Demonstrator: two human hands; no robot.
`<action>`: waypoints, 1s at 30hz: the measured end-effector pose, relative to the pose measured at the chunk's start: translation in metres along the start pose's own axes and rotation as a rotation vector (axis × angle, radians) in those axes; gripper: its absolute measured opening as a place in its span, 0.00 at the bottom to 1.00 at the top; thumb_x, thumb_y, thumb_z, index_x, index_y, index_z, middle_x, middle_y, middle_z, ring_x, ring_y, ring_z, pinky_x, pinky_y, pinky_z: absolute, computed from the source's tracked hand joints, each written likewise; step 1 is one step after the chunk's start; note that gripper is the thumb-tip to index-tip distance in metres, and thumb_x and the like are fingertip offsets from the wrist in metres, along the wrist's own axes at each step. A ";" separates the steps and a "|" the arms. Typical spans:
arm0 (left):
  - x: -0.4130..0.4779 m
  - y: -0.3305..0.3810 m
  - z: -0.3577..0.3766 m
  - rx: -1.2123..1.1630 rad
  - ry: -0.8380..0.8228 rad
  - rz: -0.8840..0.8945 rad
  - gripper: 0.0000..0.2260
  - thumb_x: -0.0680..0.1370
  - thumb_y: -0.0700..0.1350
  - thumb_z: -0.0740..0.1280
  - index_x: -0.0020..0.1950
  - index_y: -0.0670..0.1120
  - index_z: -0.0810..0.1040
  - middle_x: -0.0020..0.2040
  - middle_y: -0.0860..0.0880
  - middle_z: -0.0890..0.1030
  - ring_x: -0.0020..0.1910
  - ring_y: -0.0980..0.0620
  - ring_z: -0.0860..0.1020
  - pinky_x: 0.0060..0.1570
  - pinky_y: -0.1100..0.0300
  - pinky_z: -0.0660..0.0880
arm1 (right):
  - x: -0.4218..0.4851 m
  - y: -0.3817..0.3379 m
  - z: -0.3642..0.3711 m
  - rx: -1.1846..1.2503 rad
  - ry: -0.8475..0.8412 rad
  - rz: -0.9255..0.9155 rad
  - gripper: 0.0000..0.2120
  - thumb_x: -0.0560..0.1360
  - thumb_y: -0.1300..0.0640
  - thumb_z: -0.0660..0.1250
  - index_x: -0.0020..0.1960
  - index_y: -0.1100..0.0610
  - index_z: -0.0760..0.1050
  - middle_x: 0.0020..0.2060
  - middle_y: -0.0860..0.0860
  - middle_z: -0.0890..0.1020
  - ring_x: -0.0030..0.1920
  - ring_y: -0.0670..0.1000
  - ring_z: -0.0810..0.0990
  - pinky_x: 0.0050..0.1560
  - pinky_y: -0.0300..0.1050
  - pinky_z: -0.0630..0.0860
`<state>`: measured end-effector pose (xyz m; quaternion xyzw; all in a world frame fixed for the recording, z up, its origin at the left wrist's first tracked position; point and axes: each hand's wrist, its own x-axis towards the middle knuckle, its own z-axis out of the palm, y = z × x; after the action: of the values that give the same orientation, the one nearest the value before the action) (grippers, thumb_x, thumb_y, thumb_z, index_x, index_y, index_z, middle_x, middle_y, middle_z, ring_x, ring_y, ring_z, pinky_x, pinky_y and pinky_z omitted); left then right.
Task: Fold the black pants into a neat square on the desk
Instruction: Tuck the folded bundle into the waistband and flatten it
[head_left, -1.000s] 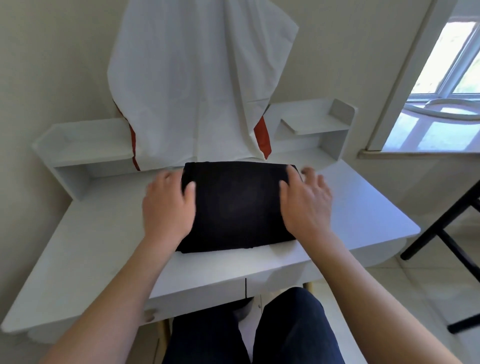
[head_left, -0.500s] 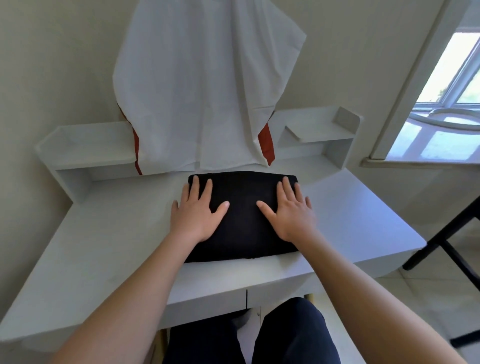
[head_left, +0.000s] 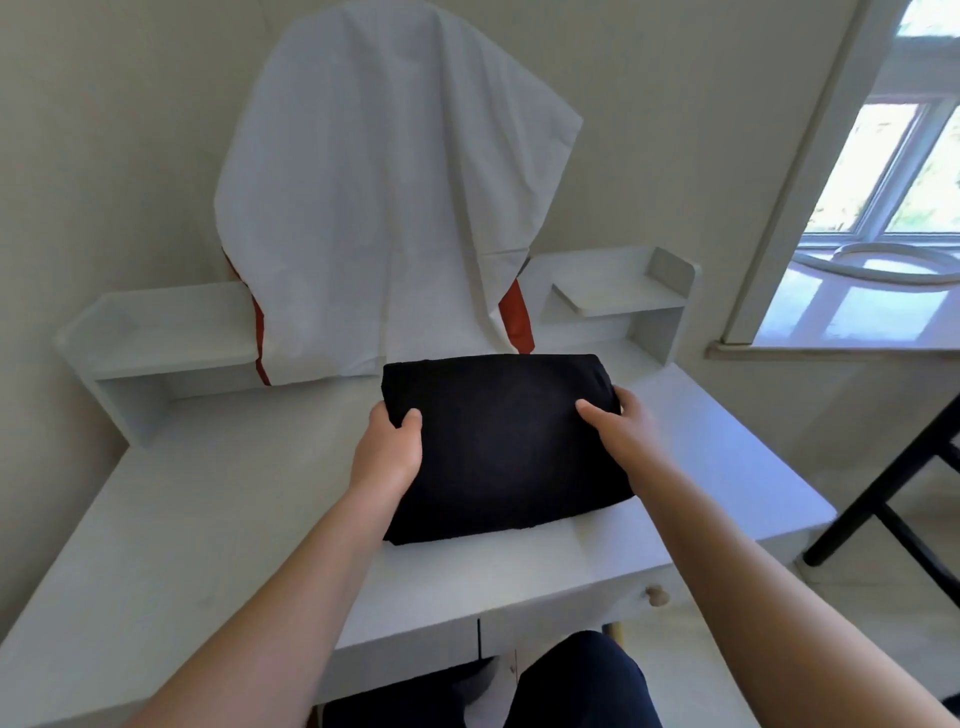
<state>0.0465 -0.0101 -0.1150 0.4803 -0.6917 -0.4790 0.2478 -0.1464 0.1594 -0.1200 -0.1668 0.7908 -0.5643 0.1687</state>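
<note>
- You have one pair of black pants (head_left: 509, 447), folded into a single thick, roughly square bundle, and two bare hands on it.
- Around it you can count one white desk (head_left: 208, 519), two raised shelf units at its back, a left shelf (head_left: 156, 332) and a right shelf (head_left: 618, 291), one white cloth (head_left: 384, 182) draped between them with two red strips showing at its lower edges, and one round drawer knob (head_left: 655, 596).
- The pants sit in the middle of the desk, just in front of the hanging cloth, with the near edge lying on the desk top.
- Your left hand (head_left: 387, 452) grasps the bundle's left edge: thumb on top, fingers tucked out of sight past the edge.
- Your right hand (head_left: 618, 431) grasps the right edge the same way, thumb lying on the fabric and fingers curled round the side.
- The bundle lies between your two hands, and you cannot tell whether its far edge is raised off the desk.
- Half a second ago both your palms lay flat on top of the pants with fingers spread; now they have slid outward to the two sides and closed on the edges.
- The bundle itself has kept its place and its folded shape.
</note>
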 end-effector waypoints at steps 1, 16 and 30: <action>0.000 0.006 0.008 -0.022 -0.007 0.013 0.21 0.81 0.52 0.57 0.73 0.49 0.64 0.66 0.48 0.74 0.62 0.43 0.74 0.62 0.49 0.70 | 0.007 -0.003 -0.009 0.009 0.010 0.000 0.24 0.75 0.50 0.67 0.69 0.50 0.69 0.51 0.44 0.76 0.52 0.50 0.75 0.54 0.48 0.71; 0.023 0.074 0.118 -0.125 -0.138 -0.071 0.19 0.82 0.44 0.51 0.73 0.47 0.65 0.67 0.44 0.73 0.62 0.42 0.73 0.65 0.46 0.69 | 0.107 -0.001 -0.090 -0.144 0.209 0.186 0.25 0.74 0.48 0.69 0.64 0.61 0.66 0.54 0.54 0.76 0.52 0.58 0.76 0.50 0.49 0.70; 0.043 0.072 0.133 -0.046 -0.226 -0.087 0.18 0.83 0.46 0.52 0.74 0.46 0.64 0.69 0.43 0.71 0.65 0.41 0.71 0.65 0.51 0.68 | 0.123 0.017 -0.083 -0.428 0.153 0.097 0.20 0.79 0.45 0.61 0.59 0.60 0.73 0.53 0.57 0.79 0.49 0.57 0.75 0.46 0.46 0.67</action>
<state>-0.1087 0.0130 -0.1109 0.4469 -0.6828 -0.5560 0.1582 -0.2948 0.1782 -0.1204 -0.1174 0.9100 -0.3858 0.0960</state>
